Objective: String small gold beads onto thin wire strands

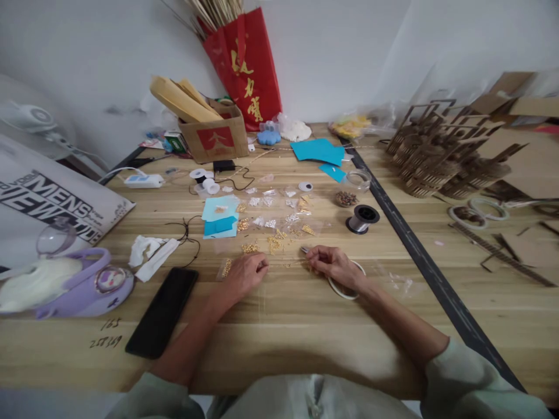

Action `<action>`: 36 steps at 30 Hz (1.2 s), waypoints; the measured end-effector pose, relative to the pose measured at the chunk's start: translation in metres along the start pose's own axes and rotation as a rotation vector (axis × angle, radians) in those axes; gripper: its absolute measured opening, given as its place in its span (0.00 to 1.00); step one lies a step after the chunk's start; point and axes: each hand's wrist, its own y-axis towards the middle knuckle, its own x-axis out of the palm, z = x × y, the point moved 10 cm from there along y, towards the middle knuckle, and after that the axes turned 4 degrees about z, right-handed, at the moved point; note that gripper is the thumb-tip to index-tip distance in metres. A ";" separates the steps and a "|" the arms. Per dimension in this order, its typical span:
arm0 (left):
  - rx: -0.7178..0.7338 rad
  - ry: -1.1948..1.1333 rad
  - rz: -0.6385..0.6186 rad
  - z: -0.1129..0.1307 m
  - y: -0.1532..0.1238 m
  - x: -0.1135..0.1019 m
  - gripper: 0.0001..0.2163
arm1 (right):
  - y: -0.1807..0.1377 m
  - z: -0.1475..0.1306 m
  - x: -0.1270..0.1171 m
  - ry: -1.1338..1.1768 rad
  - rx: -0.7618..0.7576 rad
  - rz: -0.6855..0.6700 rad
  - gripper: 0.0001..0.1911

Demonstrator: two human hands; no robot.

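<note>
Across the pale wood-grain surface [283,337], your head view shows a thin gold-coloured strand [286,266] stretched between your two hands. Your left hand [248,272] pinches one end in curled fingers; your right hand [334,265] grasps the other, a silvery piece [303,249], too small to identify, showing beside its fingertips. Your right wrist partly covers a round white ring [345,295]. Tiny gold-coloured pieces [276,241] lie just beyond the strand, near a black spool of silvery wire [361,221].
</note>
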 end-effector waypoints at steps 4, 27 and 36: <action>-0.060 0.017 0.009 -0.003 -0.001 -0.004 0.04 | 0.000 0.002 0.000 0.020 0.021 0.006 0.15; 0.067 -0.263 -0.279 0.018 -0.020 0.015 0.08 | -0.018 -0.003 0.021 -0.299 0.036 -0.128 0.09; 0.154 -0.210 -0.280 0.026 -0.020 0.003 0.06 | -0.032 -0.038 0.039 -0.987 -0.262 -0.150 0.03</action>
